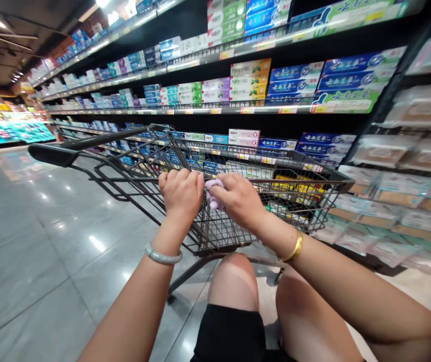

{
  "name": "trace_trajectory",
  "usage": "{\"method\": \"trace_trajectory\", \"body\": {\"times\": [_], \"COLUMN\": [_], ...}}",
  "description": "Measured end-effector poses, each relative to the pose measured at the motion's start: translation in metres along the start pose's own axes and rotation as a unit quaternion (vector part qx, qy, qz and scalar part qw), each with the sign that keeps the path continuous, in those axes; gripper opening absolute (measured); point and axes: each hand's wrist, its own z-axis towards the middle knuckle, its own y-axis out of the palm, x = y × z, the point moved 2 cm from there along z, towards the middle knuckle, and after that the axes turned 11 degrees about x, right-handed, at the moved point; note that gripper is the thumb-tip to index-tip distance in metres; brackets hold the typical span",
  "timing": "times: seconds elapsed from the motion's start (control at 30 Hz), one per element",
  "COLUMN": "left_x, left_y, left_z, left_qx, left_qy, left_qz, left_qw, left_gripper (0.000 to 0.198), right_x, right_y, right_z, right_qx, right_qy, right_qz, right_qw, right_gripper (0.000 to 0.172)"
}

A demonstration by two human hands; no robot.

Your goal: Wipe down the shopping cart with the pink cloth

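Observation:
A black wire shopping cart (234, 229) stands sideways in front of my knees, its handle (55, 155) off to the left. My left hand (181, 193) is closed around the near top rail of the basket. Just to its right, my right hand (240, 198) grips a small lilac cloth (214, 194) and presses it on the same rail. Part of the cloth is hidden under my fingers. Through the wire mesh the basket floor and the lower shelf goods show.
Behind the cart runs a long shelf (185, 113) stacked with toothpaste boxes (294, 80). Clear-wrapped packs (400, 186) hang at the right. Grey tiled floor (45, 251) stretches along the left, with a lit display (15, 130) far off.

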Motion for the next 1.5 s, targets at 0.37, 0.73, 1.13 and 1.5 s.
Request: {"method": "trace_trajectory", "body": {"times": [0.37, 0.73, 1.13, 1.5], "left_x": [0.008, 0.013, 0.03, 0.018], "left_y": [0.001, -0.004, -0.013, -0.03], "left_z": [0.0, -0.003, -0.007, 0.009], "left_qx": [0.003, -0.002, 0.01, -0.067], "left_qy": [-0.008, 0.002, -0.003, 0.07], "left_qz": [-0.008, -0.013, -0.014, -0.009], "left_qw": [1.0, 1.0, 1.0, 0.995], "left_gripper": [0.046, 0.044, 0.041, 0.049], "right_x": [0.006, 0.004, -0.005, -0.02], "right_y": [-0.003, 0.0, -0.006, -0.002], "right_z": [-0.024, -0.074, -0.072, -0.043], "right_qx": [0.017, -0.007, 0.02, 0.021], "right_qy": [-0.004, 0.018, 0.053, 0.052], "right_qz": [-0.018, 0.024, 0.043, 0.05], "right_qw": [1.0, 1.0, 0.997, 0.997], "right_gripper": [0.022, 0.017, 0.019, 0.02]}}
